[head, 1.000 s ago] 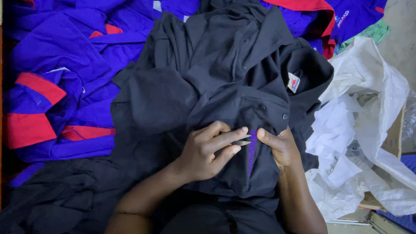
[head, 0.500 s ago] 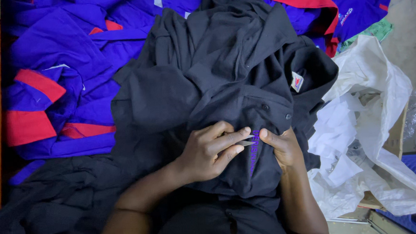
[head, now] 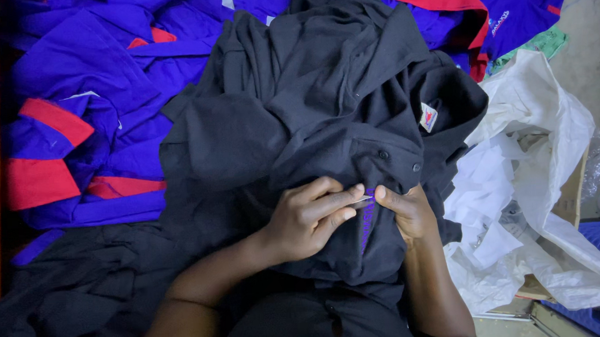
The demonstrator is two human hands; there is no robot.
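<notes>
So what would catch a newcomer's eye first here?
The black shirt heaped mid-frame, with the left hand and right hand pinching its fabric around a small metal tool. Behind and to the left lie blue and red garments; crumpled white plastic bags sit on the right.

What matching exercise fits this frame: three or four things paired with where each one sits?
Things:
1. black shirt
2. blue and red garments
3. white plastic sheeting
4. small metal tool

Places:
A. at the right, on the floor
B. in the middle, under both hands
C. at the left and along the top
D. pinched in the left hand, its tip near the right hand

Pairs: 1-B, 2-C, 3-A, 4-D
</notes>
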